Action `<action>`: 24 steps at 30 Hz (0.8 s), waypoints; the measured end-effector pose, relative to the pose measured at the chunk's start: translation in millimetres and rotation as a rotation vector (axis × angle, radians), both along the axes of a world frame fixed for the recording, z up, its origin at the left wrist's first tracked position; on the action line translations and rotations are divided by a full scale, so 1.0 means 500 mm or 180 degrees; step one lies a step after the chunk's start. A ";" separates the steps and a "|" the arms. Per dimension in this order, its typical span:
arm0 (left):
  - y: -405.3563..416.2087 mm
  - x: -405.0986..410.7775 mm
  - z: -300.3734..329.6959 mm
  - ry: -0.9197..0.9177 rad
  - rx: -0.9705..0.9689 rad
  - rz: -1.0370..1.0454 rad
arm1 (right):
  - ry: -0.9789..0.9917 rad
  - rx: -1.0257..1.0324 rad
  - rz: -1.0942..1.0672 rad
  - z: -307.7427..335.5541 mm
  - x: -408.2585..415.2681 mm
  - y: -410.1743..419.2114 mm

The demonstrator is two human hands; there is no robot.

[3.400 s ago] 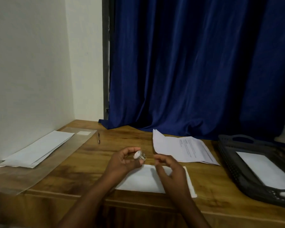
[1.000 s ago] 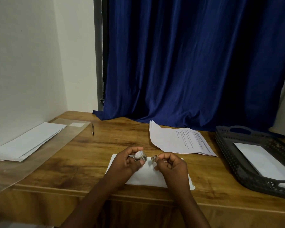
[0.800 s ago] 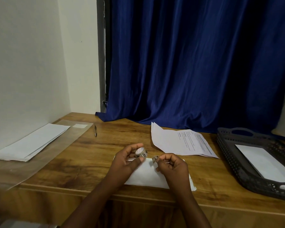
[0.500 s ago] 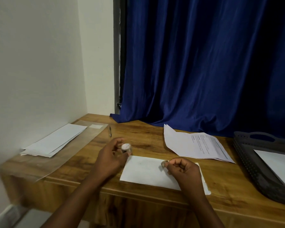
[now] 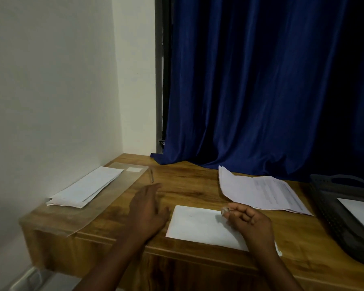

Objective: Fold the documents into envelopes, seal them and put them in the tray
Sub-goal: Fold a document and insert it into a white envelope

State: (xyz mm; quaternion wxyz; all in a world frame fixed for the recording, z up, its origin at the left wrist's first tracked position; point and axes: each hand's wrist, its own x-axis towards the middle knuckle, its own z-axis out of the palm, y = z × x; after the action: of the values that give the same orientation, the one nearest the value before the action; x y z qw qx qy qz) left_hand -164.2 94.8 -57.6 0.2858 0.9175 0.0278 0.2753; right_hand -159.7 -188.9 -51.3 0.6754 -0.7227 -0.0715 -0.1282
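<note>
Wooden desk (image 5: 189, 192) runs along the bottom of the frame under a blue curtain (image 5: 261, 85). At lower left lie spare envelopes (image 5: 86, 186) on clear plastic. Left hand (image 5: 147, 208) is spread flat, holding nothing. At lower centre lies an envelope (image 5: 200, 224); the right hand (image 5: 250, 221) over it pinches something small, perhaps tape. Documents (image 5: 259, 191) lie behind, with the tray (image 5: 332, 217) at right.

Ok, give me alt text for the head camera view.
A person's right hand pinches a small piece of tape over a white envelope on a wooden desk, left hand open beside it. Printed documents and a dark tray lie right.
</note>
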 end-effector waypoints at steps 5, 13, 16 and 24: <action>-0.173 -0.017 -0.008 -0.0254 0.0537 -0.0778 | 0.0033 0.0428 -0.0076 0.030 -0.017 -0.062; -0.340 0.008 -0.011 0.0698 0.0868 -0.1381 | 0.0092 -0.0625 -0.0336 0.094 0.000 -0.211; -0.350 0.010 -0.020 0.0864 0.1107 -0.1372 | 0.0138 -0.1222 -0.0110 0.097 0.026 -0.223; -0.342 0.000 -0.023 0.0851 0.1256 -0.1410 | 0.0334 -0.2631 0.0494 0.090 0.117 -0.173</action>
State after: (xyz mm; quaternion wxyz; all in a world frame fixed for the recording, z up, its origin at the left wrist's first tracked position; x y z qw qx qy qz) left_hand -164.4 -76.3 -69.3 0.1492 0.9669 -0.1891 0.0836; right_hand -101.2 -275.4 -6.2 0.3391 -0.9308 -0.1365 -0.0005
